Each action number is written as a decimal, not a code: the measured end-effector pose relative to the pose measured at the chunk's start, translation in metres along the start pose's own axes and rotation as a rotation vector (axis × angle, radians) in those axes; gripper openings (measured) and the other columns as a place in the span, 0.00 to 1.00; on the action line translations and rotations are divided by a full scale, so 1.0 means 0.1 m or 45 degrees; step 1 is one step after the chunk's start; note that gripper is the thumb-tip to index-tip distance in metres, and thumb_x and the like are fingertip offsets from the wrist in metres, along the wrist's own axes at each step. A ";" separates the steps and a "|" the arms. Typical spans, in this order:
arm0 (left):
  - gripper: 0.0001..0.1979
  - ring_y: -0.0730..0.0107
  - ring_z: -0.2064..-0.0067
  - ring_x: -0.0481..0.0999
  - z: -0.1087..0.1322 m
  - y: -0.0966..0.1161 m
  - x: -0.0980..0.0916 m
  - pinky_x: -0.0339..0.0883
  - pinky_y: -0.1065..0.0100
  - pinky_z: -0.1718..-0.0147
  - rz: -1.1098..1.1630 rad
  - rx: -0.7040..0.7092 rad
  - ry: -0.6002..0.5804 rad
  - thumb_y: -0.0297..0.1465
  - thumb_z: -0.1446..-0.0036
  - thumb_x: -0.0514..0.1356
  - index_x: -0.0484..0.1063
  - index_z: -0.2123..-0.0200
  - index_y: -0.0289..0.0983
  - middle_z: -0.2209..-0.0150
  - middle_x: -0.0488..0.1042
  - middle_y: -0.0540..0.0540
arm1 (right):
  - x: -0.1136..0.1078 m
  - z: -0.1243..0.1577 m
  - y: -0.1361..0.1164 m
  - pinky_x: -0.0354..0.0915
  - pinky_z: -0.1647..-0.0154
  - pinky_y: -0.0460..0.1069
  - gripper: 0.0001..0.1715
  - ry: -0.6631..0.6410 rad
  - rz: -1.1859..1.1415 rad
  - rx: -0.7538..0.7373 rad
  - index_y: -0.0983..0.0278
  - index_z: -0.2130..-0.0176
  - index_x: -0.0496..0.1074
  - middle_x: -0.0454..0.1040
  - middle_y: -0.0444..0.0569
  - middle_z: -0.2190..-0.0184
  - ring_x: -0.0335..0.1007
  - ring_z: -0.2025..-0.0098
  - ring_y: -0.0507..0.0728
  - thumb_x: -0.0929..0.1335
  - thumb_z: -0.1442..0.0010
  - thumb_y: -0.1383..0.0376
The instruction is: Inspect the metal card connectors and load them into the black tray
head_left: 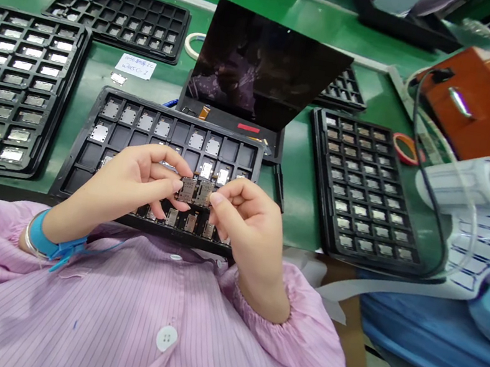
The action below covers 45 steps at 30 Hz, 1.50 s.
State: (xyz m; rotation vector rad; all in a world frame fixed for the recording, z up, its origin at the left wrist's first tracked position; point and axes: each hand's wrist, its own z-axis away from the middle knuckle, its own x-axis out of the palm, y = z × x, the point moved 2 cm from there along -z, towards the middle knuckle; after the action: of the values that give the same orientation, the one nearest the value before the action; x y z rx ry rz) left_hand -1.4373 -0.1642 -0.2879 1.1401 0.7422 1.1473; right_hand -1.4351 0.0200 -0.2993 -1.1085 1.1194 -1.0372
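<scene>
My left hand [144, 178] pinches a small flat metal card socket [186, 189] between thumb and fingertips. A second card socket [203, 193], close beside it, is gripped by its right edge in my right hand [248, 219]. Whether the two pieces touch, I cannot tell. Both hands are over a black compartment tray [87, 136], where several similar silvery pieces lie in the cells. My forearms and hands cover part of the tray. A blue wrist strap [48, 237] is around my left wrist.
Behind the tray stands a dark screen [265, 67] on a black case. Filled black trays sit at left [10, 85] and right [370, 186], another tray [135, 22] at the back. A handwritten label [136, 66], tape rolls and a white roll [476, 186] lie around.
</scene>
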 end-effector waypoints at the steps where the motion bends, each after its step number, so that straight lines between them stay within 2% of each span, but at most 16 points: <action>1: 0.07 0.65 0.68 0.83 0.00 0.00 0.00 0.72 0.78 0.78 0.005 0.001 -0.003 0.30 0.41 0.63 0.70 0.61 0.36 0.72 0.80 0.47 | 0.00 0.00 0.00 0.52 0.83 0.44 0.11 0.003 0.001 0.003 0.61 0.75 0.65 0.66 0.39 0.82 0.57 0.82 0.47 0.69 0.44 0.63; 4: 0.07 0.66 0.67 0.83 0.00 -0.01 -0.02 0.71 0.80 0.78 0.008 0.003 -0.001 0.31 0.41 0.63 0.70 0.61 0.36 0.72 0.80 0.47 | 0.00 0.00 0.00 0.52 0.83 0.44 0.11 0.000 -0.003 0.017 0.61 0.74 0.65 0.66 0.39 0.82 0.57 0.82 0.47 0.69 0.45 0.62; 9: 0.07 0.69 0.71 0.81 -0.03 -0.02 0.01 0.72 0.79 0.78 -0.024 -0.013 0.014 0.31 0.41 0.63 0.70 0.60 0.36 0.71 0.81 0.46 | 0.01 0.00 -0.01 0.53 0.82 0.44 0.10 -0.004 0.003 0.012 0.61 0.75 0.65 0.66 0.39 0.81 0.58 0.81 0.47 0.69 0.45 0.63; 13: 0.07 0.64 0.69 0.82 -0.02 0.03 -0.06 0.72 0.77 0.79 -0.061 0.003 0.034 0.31 0.42 0.63 0.71 0.61 0.36 0.73 0.80 0.47 | -0.03 -0.02 -0.02 0.52 0.82 0.45 0.10 0.010 0.040 -0.017 0.61 0.75 0.65 0.66 0.39 0.81 0.57 0.82 0.47 0.69 0.44 0.63; 18: 0.06 0.65 0.65 0.82 -0.01 0.18 -0.41 0.73 0.76 0.75 -0.241 0.239 0.483 0.30 0.43 0.64 0.75 0.61 0.39 0.70 0.77 0.49 | -0.22 -0.23 0.06 0.52 0.80 0.46 0.10 0.240 0.189 -0.093 0.61 0.74 0.66 0.66 0.40 0.82 0.58 0.81 0.49 0.69 0.44 0.62; 19: 0.07 0.64 0.64 0.82 -0.04 0.18 -0.45 0.73 0.75 0.75 -0.271 0.236 0.520 0.30 0.44 0.65 0.75 0.61 0.38 0.69 0.77 0.48 | -0.23 -0.31 0.10 0.53 0.79 0.46 0.10 0.241 0.249 -0.080 0.61 0.75 0.66 0.66 0.40 0.82 0.58 0.81 0.49 0.69 0.45 0.62; 23: 0.09 0.61 0.66 0.81 -0.28 0.07 -0.48 0.73 0.69 0.74 -0.506 0.085 0.455 0.32 0.47 0.64 0.75 0.62 0.35 0.65 0.78 0.44 | -0.11 -0.60 0.24 0.55 0.75 0.48 0.10 0.061 0.533 0.025 0.62 0.76 0.66 0.67 0.41 0.82 0.61 0.80 0.50 0.68 0.45 0.63; 26: 0.09 0.59 0.64 0.79 -0.39 0.01 -0.56 0.71 0.64 0.67 -0.874 0.098 0.533 0.31 0.47 0.61 0.76 0.62 0.36 0.65 0.79 0.43 | 0.07 -0.71 0.31 0.57 0.71 0.49 0.10 0.026 0.726 0.044 0.62 0.76 0.64 0.71 0.43 0.79 0.65 0.76 0.52 0.67 0.44 0.65; 28: 0.10 0.59 0.63 0.78 -0.40 -0.01 -0.67 0.70 0.62 0.63 -1.030 0.095 0.602 0.32 0.48 0.60 0.77 0.62 0.38 0.65 0.79 0.44 | 0.16 -0.73 0.33 0.56 0.70 0.49 0.11 0.021 0.852 0.060 0.61 0.76 0.64 0.72 0.45 0.77 0.66 0.74 0.54 0.67 0.44 0.66; 30: 0.10 0.58 0.63 0.77 -0.37 -0.03 -0.79 0.68 0.62 0.64 -1.104 0.040 0.615 0.33 0.48 0.60 0.77 0.62 0.38 0.65 0.79 0.45 | 0.21 -0.73 0.33 0.55 0.70 0.49 0.11 -0.005 0.937 0.073 0.61 0.76 0.64 0.73 0.45 0.76 0.66 0.73 0.55 0.67 0.43 0.65; 33: 0.11 0.58 0.65 0.77 -0.35 -0.08 -0.88 0.66 0.63 0.66 -1.171 -0.007 0.600 0.35 0.48 0.60 0.77 0.63 0.39 0.66 0.79 0.45 | 0.16 -0.74 0.32 0.54 0.71 0.49 0.12 -0.026 0.962 0.039 0.61 0.76 0.64 0.73 0.45 0.76 0.66 0.73 0.55 0.68 0.43 0.63; 36: 0.10 0.57 0.64 0.77 -0.36 -0.14 -0.88 0.66 0.62 0.65 -1.213 0.024 0.557 0.35 0.46 0.59 0.77 0.63 0.39 0.67 0.79 0.45 | -0.04 -0.82 0.31 0.56 0.70 0.50 0.12 0.101 0.941 -0.010 0.61 0.75 0.66 0.73 0.45 0.76 0.67 0.72 0.55 0.70 0.43 0.61; 39: 0.11 0.54 0.61 0.76 -0.38 -0.16 -0.83 0.67 0.61 0.62 -1.342 0.076 0.550 0.34 0.45 0.59 0.77 0.60 0.39 0.63 0.78 0.43 | -0.25 -0.96 0.30 0.58 0.65 0.50 0.05 0.208 0.981 -0.118 0.62 0.70 0.70 0.74 0.46 0.73 0.69 0.68 0.56 0.70 0.44 0.66; 42: 0.13 0.52 0.57 0.75 -0.44 -0.08 -0.71 0.67 0.58 0.59 -1.459 0.165 0.554 0.33 0.46 0.59 0.76 0.57 0.37 0.60 0.76 0.39 | -0.28 -1.08 0.33 0.60 0.61 0.51 0.04 0.063 1.042 -0.222 0.63 0.66 0.73 0.74 0.47 0.69 0.69 0.64 0.57 0.71 0.45 0.67; 45: 0.13 0.52 0.56 0.75 -0.61 0.03 -0.46 0.67 0.57 0.57 -1.467 0.303 0.387 0.32 0.43 0.58 0.75 0.56 0.34 0.59 0.76 0.37 | -0.19 -1.12 0.35 0.61 0.59 0.52 0.05 0.006 1.110 -0.240 0.64 0.64 0.72 0.73 0.50 0.65 0.69 0.62 0.58 0.71 0.44 0.66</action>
State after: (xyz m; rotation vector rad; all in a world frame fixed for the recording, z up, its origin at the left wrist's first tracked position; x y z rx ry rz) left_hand -1.5066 -0.1900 -0.3076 0.5199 1.5260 0.2358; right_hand -1.5461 0.0292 -0.3406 -0.6290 1.5213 -0.2503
